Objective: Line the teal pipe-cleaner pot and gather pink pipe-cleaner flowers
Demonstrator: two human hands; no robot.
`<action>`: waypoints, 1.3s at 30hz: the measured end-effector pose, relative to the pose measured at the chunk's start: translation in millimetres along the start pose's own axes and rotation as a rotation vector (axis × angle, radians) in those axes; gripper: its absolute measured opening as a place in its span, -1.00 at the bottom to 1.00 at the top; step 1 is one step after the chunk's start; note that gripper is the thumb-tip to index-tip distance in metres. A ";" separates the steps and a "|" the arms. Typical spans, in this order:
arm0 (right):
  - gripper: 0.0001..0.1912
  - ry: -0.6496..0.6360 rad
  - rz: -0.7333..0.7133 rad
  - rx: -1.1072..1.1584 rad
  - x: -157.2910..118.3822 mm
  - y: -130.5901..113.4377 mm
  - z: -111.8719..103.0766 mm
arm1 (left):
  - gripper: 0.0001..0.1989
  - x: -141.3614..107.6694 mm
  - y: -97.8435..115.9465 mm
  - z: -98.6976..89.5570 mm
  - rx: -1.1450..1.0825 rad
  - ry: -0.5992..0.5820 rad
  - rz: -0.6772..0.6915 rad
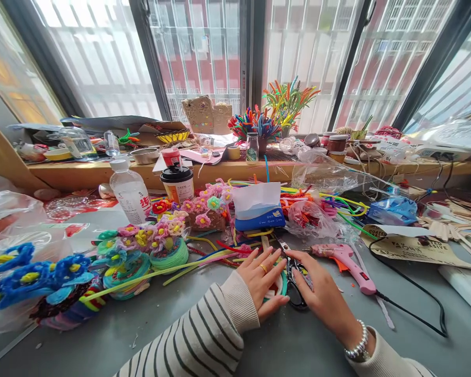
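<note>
Head view gives me a grey table (pixel 275 348). The left hand (pixel 257 277) lies with fingers spread over a round coil (pixel 284 280). Black scissors (pixel 291 293) sit just right of it, handles near, blades angling far-left. The right hand (pixel 322 285) is nearer them, fingertips over them; I can't tell whether it's pinching.

On the flat grey surface (pixel 286 348), black-handled metal scissors (pixel 297 294) lie at lower centre, left of the pink plastic glue gun (pixel 349 263). Behind them sits the blue-and-white soft tissue pack (pixel 258 212); farther left, the clear plastic bottle (pixel 130 196) stands beside the black-lidded cylindrical cup (pixel 178 187). Blue fuzzy wire flowers (pixel 28 276) lie lower left.
</note>
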State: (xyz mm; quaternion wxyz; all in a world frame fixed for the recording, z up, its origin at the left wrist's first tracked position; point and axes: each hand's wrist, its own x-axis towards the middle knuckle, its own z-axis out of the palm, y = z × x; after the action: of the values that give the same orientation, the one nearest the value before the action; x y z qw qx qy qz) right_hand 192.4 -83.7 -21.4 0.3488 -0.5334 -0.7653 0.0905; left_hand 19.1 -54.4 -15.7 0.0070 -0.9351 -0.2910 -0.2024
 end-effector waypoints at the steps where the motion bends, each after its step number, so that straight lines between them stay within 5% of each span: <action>1: -0.68 0.005 -0.001 0.005 0.1 0.3 1.8 | -0.41 0.9 -0.8 3.3 0.000 -0.028 -0.005; 9: -0.68 0.009 0.029 0.045 -0.8 3.1 6.6 | -0.44 -3.0 -0.4 6.7 -0.104 -0.054 -0.054; 14: -0.64 0.052 0.052 -0.003 6.1 -4.2 3.3 | -0.50 -12.2 -9.6 -5.5 -0.491 0.186 -0.183; 19: -0.44 -0.194 -0.211 -0.127 29.0 -40.1 16.1 | -0.50 -18.7 -21.3 -7.2 -0.550 0.457 -0.299; 26: -0.45 -0.383 -0.284 -0.184 40.7 -51.5 35.5 | -0.47 -20.3 -21.0 -4.8 -0.595 0.464 -0.269; 35: -0.40 -0.354 -0.312 -0.055 40.6 -46.4 30.8 | -0.47 -20.8 -19.8 -5.5 -0.567 0.489 -0.262; 39: -0.52 -0.033 -0.194 0.071 29.2 -33.6 8.7 | -0.52 -19.9 -22.0 -4.8 -0.598 0.517 -0.392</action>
State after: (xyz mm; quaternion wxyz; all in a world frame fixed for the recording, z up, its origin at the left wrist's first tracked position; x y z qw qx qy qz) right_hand 156.2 -69.9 2.1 0.3617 -0.4426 -0.8154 0.0921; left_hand -9.6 -47.5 -21.2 -0.2299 -0.7416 -0.3801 -0.5027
